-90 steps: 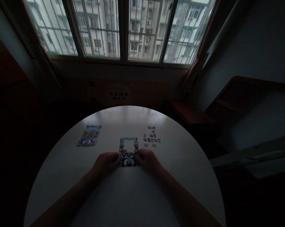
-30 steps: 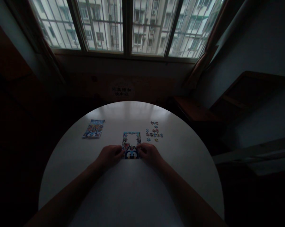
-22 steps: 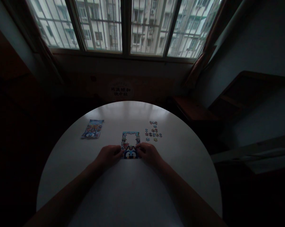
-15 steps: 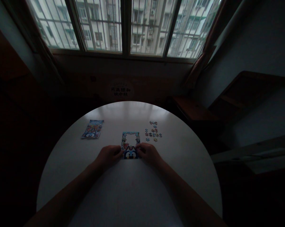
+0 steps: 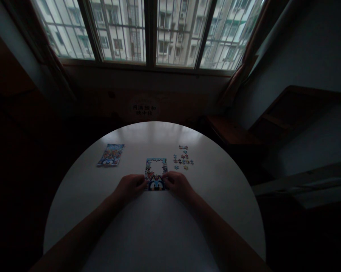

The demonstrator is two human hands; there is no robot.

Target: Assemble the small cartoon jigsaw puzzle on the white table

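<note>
A partly assembled jigsaw puzzle (image 5: 156,184) lies flat on the white table, with a blue dog-like face along its near edge and a gap showing bare tabletop in its upper middle. My left hand (image 5: 131,184), fingers curled, grips the puzzle's left edge low down. On the opposite side my right hand (image 5: 176,180) is closed at the right edge, thumb and fingertips on the pieces. The exact fingertip contact is dim and partly hidden. Several loose puzzle pieces (image 5: 184,161) are scattered beyond my right hand.
A colourful puzzle packet (image 5: 111,155) lies at the left of the round white table (image 5: 156,226). Beyond the table stand a low wooden cabinet (image 5: 232,130) at right and a barred window (image 5: 150,34). The room is dark.
</note>
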